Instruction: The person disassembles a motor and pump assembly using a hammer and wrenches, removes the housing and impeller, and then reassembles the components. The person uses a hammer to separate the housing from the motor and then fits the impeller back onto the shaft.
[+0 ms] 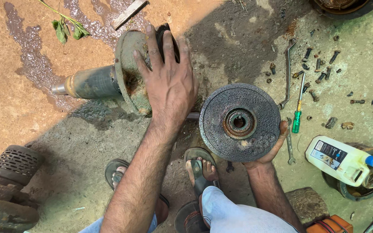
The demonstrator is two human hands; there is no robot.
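Observation:
My left hand (pixel 169 80) lies spread on a rusty round flange (pixel 128 56) of a metal pump shaft assembly (pixel 92 82) lying on the ground. Its fingers reach over a dark ring behind the flange. My right hand (pixel 269 152) holds a dark grey cast disc, an impeller (pixel 239 122), from below, its rusty hub hole facing up. A thin shaft runs between the flange and the disc, mostly hidden. My sandalled feet (pixel 201 170) are below the disc.
Spanners (pixel 288 71), a green-handled screwdriver (pixel 298 113) and several loose bolts (pixel 320 69) lie on the concrete at right. A white plastic jug (pixel 339 159) rests on a round metal part. A perforated metal cylinder (pixel 11 166) sits at left. Wet patch and leafy twig at top left.

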